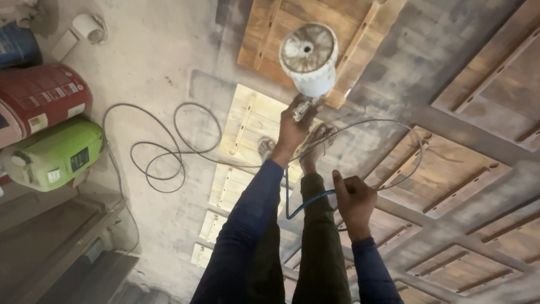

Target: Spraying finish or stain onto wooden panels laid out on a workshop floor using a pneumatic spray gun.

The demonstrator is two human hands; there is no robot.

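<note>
My left hand [293,126] is wrapped tight around the grip of a metal spray gun with a white, paint-crusted plastic cup [309,59] on top, held out in the upper middle of the frame over the wood below. My right hand [354,200], lower and to the right of centre, has its fingers curled shut on a thin blue air hose [306,204], with the thumb sticking up; the hose bends in a loop between my two arms and runs up toward the gun. A thin grey line [169,152] lies in loose coils on the dusty concrete floor [152,62] at middle left. Under the gun sit pale unfinished wooden slatted panels [247,121], and darker brown wooden panels [450,169] spread across the right side. At the left edge lie a red plastic drum [39,98] and a green plastic jerrycan [53,155], side by side. My sandalled feet [315,141] show just below the gun.
</note>
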